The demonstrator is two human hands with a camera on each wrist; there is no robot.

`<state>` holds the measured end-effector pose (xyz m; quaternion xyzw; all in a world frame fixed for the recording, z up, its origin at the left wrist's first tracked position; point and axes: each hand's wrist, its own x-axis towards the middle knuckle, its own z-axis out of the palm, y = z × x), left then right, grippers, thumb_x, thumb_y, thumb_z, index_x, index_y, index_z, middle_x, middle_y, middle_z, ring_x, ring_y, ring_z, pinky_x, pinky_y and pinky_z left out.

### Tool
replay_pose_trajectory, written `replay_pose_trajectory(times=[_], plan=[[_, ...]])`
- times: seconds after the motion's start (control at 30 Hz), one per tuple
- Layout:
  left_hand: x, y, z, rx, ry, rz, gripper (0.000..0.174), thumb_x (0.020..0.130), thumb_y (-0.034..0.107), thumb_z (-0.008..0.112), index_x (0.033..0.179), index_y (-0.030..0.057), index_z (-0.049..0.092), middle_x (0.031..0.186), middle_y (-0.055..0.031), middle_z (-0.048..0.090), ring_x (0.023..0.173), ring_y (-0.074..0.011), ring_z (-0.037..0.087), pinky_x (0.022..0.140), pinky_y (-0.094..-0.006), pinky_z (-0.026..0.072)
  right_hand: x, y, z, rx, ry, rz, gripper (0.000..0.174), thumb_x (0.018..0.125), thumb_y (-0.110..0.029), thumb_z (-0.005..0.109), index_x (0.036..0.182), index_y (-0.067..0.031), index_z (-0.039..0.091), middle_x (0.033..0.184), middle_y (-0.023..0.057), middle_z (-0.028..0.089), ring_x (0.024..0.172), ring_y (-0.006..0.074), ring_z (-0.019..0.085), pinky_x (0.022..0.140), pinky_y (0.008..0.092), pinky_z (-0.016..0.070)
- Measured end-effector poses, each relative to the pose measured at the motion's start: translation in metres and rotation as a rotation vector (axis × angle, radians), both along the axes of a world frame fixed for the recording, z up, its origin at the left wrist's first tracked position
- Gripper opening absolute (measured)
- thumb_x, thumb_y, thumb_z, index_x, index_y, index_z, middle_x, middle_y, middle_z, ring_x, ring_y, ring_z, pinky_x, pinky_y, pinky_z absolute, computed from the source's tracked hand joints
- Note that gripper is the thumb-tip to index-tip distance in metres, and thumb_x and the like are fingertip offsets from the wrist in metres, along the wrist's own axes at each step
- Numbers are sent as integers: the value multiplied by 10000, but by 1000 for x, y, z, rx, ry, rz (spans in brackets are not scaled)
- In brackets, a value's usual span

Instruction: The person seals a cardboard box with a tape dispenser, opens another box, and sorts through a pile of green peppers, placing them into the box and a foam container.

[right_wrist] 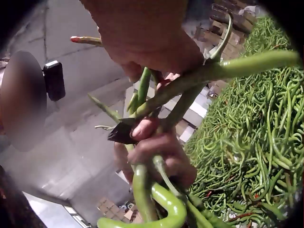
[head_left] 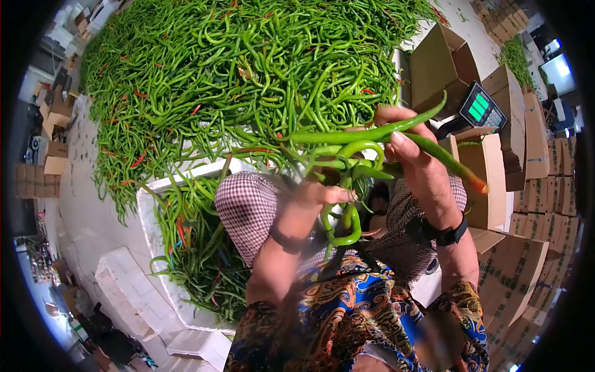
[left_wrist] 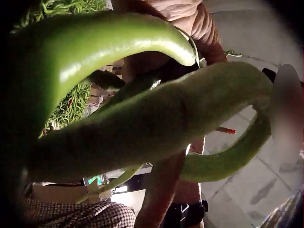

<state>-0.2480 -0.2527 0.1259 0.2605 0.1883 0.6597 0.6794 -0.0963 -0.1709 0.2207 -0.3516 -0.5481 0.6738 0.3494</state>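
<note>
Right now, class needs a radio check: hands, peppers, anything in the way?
Left hand gripping curled green peppers. Right hand holding long green peppers. Peppers overlap, partly hiding both hands.

From where I stood, no text was legible. The display unit [head_left: 480,108] showed lit green fields, content unreadable; the stacked cartons [head_left: 537,228] bore dark print, too indistinct to read.
</note>
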Motion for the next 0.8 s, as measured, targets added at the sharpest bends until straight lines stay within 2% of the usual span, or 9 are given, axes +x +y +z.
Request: replay_pose_trajectory(times=[0.13, 0.17, 0.27, 0.4, 0.57, 0.63, 0.67, 0.73, 0.8], plan=[[0, -1, 4, -62, -33, -33, 1066, 580, 239, 856, 1453, 79, 266, 1168, -66, 557, 909, -186, 587, 711, -312, 522, 0, 10, 14, 269, -394, -39, 428, 862, -303, 648, 1144, 10, 577, 957, 41, 609, 779, 102, 518, 690, 242, 426], [0, -1, 3, -63, -52, -85, 1044, 582, 219, 824, 1454, 70, 268, 1137, -58, 555, 875, -172, 571, 678, -295, 503, -3, 16, 7, 302, -103, -112, 329, 863, -219, 670, 1105, 1, 634, 929, 63, 628, 804, 133, 576, 704, 278, 478], [1, 0, -1, -42, -109, -138, 1005, 585, 191, 771, 1452, 60, 278, 1053, -53, 561, 778, -154, 542, 624, -270, 470, 2, 32, 20, 237, -52, -213, 317, 912, -202, 621, 1156, 1, 612, 975, 86, 632, 849, 138, 601, 739, 275, 534], [7, 6, -12, -40, -220, -84, 911, 610, 149, 718, 1423, 47, 320, 842, -54, 554, 592, -141, 481, 538, -246, 413, 0, 34, 19, 243, -127, -283, 352, 914, -234, 626, 1170, 7, 600, 978, 88, 631, 846, 129, 605, 741, 270, 535], [5, 15, -28, -32, -340, -49, 728, 676, 150, 686, 1349, 89, 417, 833, -52, 517, 619, -143, 454, 537, -240, 408, -25, 25, 31, 219, 26, -249, 333, 931, -199, 592, 1185, 17, 592, 967, 52, 633, 814, 96, 598, 716, 211, 493], [10, 13, -29, -120, -379, 16, 690, 686, 120, 669, 1333, 75, 435, 983, -69, 543, 699, -151, 472, 569, -262, 432, -50, 7, 34, 210, 82, -56, 323, 926, -210, 587, 1160, 10, 615, 995, 73, 638, 828, 125, 613, 666, 256, 530], [14, 11, -26, -159, -426, 46, 667, 690, 84, 654, 1322, 62, 445, 1090, -74, 542, 757, -152, 480, 587, -276, 444, -62, -19, 55, -10, -97, 90, 317, 927, -206, 571, 1169, -6, 615, 964, 68, 650, 789, 126, 612, 667, 280, 539], [17, 16, -27, -104, -491, 66, 652, 694, 17, 629, 1319, 50, 445, 1221, -63, 532, 816, -156, 486, 602, -278, 453, -121, -61, -14, 308, 235, 242, 179, 802, -119, 627, 973, -66, 622, 736, 73, 644, 613, 227, 619, 550, 335, 491], [16, 25, -33, -21, -501, 87, 693, 699, 28, 637, 1355, 60, 418, 1108, -56, 530, 772, -157, 467, 594, -245, 441, -135, -111, -6, 138, 182, 657, 435, 893, -238, 614, 1245, 0, 518, 863, 129, 650, 776, 233, 643, 647, 351, 499]])
